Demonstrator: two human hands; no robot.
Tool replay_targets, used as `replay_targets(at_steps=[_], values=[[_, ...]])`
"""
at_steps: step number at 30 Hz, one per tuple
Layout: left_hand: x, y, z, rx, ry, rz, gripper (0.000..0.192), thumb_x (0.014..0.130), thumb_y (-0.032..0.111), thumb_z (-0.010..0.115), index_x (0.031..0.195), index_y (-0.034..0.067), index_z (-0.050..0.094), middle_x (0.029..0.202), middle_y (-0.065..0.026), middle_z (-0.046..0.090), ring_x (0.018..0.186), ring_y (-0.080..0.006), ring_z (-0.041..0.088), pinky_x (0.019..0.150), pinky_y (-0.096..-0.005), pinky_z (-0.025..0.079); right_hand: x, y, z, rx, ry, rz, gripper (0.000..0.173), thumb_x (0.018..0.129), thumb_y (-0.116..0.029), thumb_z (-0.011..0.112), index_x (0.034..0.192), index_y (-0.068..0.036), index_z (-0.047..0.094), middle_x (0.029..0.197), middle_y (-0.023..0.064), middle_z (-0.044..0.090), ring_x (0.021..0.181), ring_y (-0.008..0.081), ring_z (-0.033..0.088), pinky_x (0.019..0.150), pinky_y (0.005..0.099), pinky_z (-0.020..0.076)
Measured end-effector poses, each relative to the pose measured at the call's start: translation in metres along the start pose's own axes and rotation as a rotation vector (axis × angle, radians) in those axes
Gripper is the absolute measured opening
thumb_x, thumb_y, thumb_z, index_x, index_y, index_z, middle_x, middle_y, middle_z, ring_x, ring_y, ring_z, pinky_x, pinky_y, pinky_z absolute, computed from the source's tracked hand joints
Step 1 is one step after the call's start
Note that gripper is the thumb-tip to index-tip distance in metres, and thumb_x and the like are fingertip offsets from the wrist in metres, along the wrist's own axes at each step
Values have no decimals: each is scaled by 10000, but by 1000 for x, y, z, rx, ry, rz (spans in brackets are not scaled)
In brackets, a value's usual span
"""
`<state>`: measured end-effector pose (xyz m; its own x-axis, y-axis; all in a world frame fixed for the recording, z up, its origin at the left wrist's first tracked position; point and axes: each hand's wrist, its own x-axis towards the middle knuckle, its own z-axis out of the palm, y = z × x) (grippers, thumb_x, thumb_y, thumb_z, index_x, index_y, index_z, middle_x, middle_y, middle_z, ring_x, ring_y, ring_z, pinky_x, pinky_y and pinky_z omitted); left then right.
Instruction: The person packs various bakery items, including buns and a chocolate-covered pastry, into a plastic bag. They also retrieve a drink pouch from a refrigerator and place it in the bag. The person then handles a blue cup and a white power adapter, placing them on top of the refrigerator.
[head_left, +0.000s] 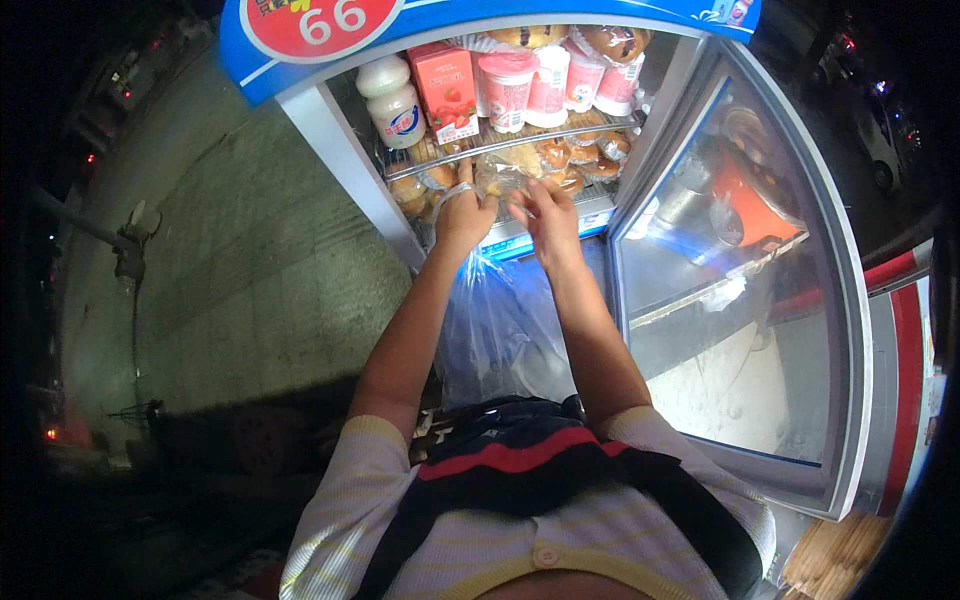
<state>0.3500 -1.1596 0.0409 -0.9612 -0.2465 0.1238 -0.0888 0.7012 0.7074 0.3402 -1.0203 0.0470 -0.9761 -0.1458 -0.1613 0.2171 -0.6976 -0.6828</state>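
My left hand (463, 219) is at the mouth of a lit display cabinet, its index finger pointing up towards the wire shelf. It holds the gathered top of a clear plastic bag (495, 330), which hangs below between my forearms. Just in front of both hands is a pale, crumb-topped bread roll in a clear wrapper (510, 166), on the lower level. My right hand (553, 221) has its fingers bent and partly apart at the wrapper's near edge; whether they grip it cannot be made out. Other wrapped buns (581, 154) lie around the roll.
Above, a wire shelf (517, 139) bears a white bottle (391, 105), a strawberry-printed carton (448, 94) and several pink-and-white cups (510, 82). The cabinet's glass door (739, 300) stands swung out on the right. Pavement (255, 270) stretches to the left.
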Motion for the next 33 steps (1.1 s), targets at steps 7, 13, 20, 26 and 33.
replay_targets(at_steps=[7, 13, 20, 26, 33], values=[[3, -4, -1, 13, -15, 14, 738, 779, 225, 559, 1408, 73, 205, 1083, -272, 551, 957, -403, 563, 822, -454, 442, 28, 37, 21, -417, -193, -397, 208, 865, -58, 534, 1068, -11, 534, 1003, 100, 583, 865, 144, 565, 750, 258, 462], [-1, -7, 1, -2, 83, 115, 752, 801, 256, 585, 1411, 57, 191, 1226, -241, 508, 1088, -400, 521, 898, -447, 416, 49, 43, 36, -1023, -341, -615, 314, 813, -99, 489, 1101, 22, 472, 1086, 278, 504, 1020, 437, 473, 871, 452, 386], [-51, -20, -5, -911, -37, -59, 367, 901, 44, 422, 1269, 27, 417, 870, -113, 617, 547, -109, 578, 474, -233, 474, 49, 39, 40, -1046, -410, -550, 376, 836, -196, 457, 1153, 7, 457, 1149, 265, 495, 1074, 434, 447, 963, 479, 305], [-143, -12, -42, -946, 45, -146, 217, 908, 151, 467, 1059, 41, 578, 719, -74, 601, 483, -66, 467, 406, -206, 349, 23, 35, 42, -1182, -188, -665, 396, 809, -122, 511, 1183, 0, 469, 1104, 244, 544, 1036, 407, 481, 920, 452, 370], [-191, -51, -130, -869, 465, -217, 300, 931, 251, 443, 1161, 77, 525, 719, -25, 588, 471, -41, 393, 403, -201, 303, -237, 46, -138, -1263, -832, 49, 370, 867, -214, 530, 1197, -46, 520, 1032, 227, 590, 943, 374, 572, 834, 433, 452]])
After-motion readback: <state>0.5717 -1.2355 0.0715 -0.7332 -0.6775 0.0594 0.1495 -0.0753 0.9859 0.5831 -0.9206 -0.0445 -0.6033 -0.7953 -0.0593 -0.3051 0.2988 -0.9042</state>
